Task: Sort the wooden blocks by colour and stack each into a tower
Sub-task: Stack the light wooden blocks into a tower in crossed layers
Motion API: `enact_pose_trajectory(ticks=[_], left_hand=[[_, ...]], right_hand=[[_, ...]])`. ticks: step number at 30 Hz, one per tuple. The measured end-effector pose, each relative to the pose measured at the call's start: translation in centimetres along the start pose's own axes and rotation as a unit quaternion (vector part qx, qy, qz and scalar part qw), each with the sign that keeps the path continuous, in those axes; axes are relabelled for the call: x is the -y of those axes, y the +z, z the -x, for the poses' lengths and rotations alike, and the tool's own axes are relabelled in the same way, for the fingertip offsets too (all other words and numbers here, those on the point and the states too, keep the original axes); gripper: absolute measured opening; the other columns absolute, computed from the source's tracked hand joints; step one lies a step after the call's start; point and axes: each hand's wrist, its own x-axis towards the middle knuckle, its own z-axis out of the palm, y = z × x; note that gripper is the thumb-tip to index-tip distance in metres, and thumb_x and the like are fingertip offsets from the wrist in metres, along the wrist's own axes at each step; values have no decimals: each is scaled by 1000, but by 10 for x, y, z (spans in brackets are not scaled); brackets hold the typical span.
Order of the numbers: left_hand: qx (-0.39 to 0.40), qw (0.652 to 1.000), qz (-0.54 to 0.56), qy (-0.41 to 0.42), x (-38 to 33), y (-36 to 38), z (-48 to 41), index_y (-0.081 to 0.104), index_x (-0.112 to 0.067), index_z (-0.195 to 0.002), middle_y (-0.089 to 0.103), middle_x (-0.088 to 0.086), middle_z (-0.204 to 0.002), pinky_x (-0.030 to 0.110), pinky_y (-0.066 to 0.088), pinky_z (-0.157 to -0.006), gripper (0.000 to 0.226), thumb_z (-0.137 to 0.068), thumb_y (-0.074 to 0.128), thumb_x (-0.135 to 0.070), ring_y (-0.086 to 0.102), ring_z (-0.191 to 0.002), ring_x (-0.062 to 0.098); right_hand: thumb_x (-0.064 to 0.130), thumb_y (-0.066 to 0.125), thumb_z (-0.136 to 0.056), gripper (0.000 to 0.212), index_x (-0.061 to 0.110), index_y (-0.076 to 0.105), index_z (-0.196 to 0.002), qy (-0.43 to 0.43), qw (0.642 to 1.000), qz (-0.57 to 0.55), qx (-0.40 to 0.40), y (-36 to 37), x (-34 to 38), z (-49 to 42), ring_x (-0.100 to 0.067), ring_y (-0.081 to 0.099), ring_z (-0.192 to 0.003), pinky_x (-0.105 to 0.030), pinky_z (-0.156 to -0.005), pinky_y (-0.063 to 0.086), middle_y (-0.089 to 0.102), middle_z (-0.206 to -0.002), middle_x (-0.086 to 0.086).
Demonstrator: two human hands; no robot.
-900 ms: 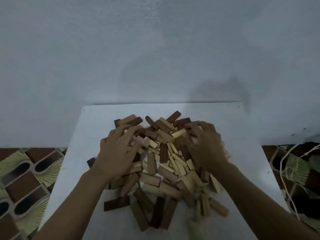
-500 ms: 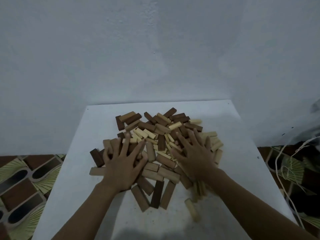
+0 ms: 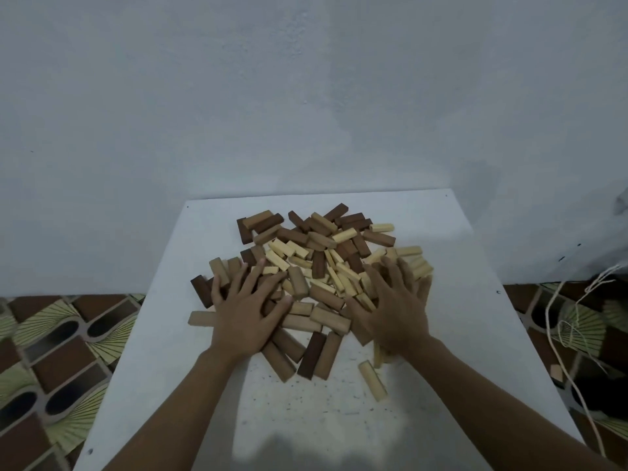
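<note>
Bare left grip (image 3: pixel 243 312) — bare right grip (image 3: pixel 394 311)

A white table (image 3: pixel 441 266) stands against a pale wall (image 3: pixel 306 96). The floor (image 3: pixel 61 351) has brown and green tiles. A thin string (image 3: pixel 547 317) lies on it at the right.

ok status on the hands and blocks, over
Left hand and right hand both flat on the blocks, gripping nothing. Colours all mixed in one pile, no tower started. One pale block lies apart on the table, nearer than the pile.

Pale wall (image 3: pixel 306 96), white table (image 3: pixel 441 266) (speckled), patterned floor (image 3: pixel 61 351)
</note>
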Motion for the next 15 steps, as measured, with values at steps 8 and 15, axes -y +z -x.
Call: enact_pose_trajectory(ticks=[8, 15], left_hand=[[-22, 988, 152, -6, 9, -5, 0, 52, -45, -139, 32, -18, -161, 41, 6, -118, 62, -90, 29, -76, 25, -150, 9], [102, 994, -26, 21, 1, -6, -1, -3, -65, -151, -21, -15, -166, 54, -8, -121, 78, -79, 3, -94, -19, -155, 15]], right_hand=[[70, 34, -88, 67, 39, 35, -148, 22, 1000, 21, 6, 2, 11, 2, -25, 7, -154, -64, -118, 3, 24, -162, 3], [71, 14, -88, 79, 32, 29, -155, -6, 999, 38, 17, 3, 17, 2, -28, 10, -153, -55, -122, 11, 22, -164, -5]])
